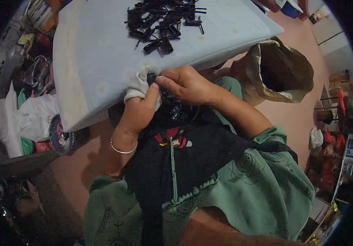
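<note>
My left hand (137, 115) is closed at the table's near edge, its fingers covered by a whitish cloth (136, 85), perhaps a partial glove. Between that cloth and my right hand (188, 85) sits a small black plastic part (151, 78), mostly hidden by the fingers. The right thumb and forefinger pinch at it, touching the left thumb. A heap of similar black parts (164, 24), some with thin prongs, lies on the table ahead. More dark pieces (176, 110) show just below my hands, above my lap.
The table (98, 53) has a pale blue padded-looking cover with a few stains. At its right stands a large open brown sack (291, 71) on the reddish floor (283, 117). White bags (39, 117) and a patterned round basket (61, 133) are on the left. Cluttered shelves (332, 143) line the right.
</note>
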Action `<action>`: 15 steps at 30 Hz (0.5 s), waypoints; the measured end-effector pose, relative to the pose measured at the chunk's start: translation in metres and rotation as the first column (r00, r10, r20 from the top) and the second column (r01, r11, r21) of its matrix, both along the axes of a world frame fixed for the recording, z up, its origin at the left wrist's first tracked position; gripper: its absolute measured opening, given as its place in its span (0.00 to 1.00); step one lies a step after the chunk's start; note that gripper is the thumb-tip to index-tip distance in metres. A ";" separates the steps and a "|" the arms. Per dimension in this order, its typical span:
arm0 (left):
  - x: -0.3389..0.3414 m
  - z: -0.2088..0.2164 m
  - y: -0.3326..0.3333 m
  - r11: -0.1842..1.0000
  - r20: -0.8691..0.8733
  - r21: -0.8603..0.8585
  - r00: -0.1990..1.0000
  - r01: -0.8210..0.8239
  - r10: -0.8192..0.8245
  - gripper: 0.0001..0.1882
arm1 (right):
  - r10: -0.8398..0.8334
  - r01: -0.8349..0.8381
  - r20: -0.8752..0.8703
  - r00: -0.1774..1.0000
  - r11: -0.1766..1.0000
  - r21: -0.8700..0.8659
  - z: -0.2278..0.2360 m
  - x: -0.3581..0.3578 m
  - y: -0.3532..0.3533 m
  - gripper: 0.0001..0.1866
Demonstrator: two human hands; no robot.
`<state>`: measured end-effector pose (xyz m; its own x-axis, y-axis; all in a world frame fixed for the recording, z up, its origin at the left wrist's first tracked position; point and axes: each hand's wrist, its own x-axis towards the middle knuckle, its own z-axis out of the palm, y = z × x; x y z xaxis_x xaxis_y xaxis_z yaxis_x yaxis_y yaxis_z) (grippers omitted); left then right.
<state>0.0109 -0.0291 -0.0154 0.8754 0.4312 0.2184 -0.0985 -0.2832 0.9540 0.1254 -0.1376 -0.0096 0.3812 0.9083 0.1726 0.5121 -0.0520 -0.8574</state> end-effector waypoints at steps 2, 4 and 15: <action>0.002 -0.004 -0.001 0.995 -0.056 -0.098 0.998 -0.023 0.018 0.11 | -0.003 0.005 -0.107 0.994 1.000 0.014 -0.011 0.000 0.004 0.15; 0.010 -0.022 0.004 0.903 0.274 0.401 0.961 -0.154 0.042 0.11 | 0.000 0.008 -0.164 0.986 0.999 0.052 -0.023 -0.005 0.009 0.14; 0.005 -0.004 0.012 0.805 0.063 0.589 0.997 -0.073 0.044 0.15 | -0.422 0.497 0.674 0.607 0.863 0.092 -0.018 0.053 0.023 0.19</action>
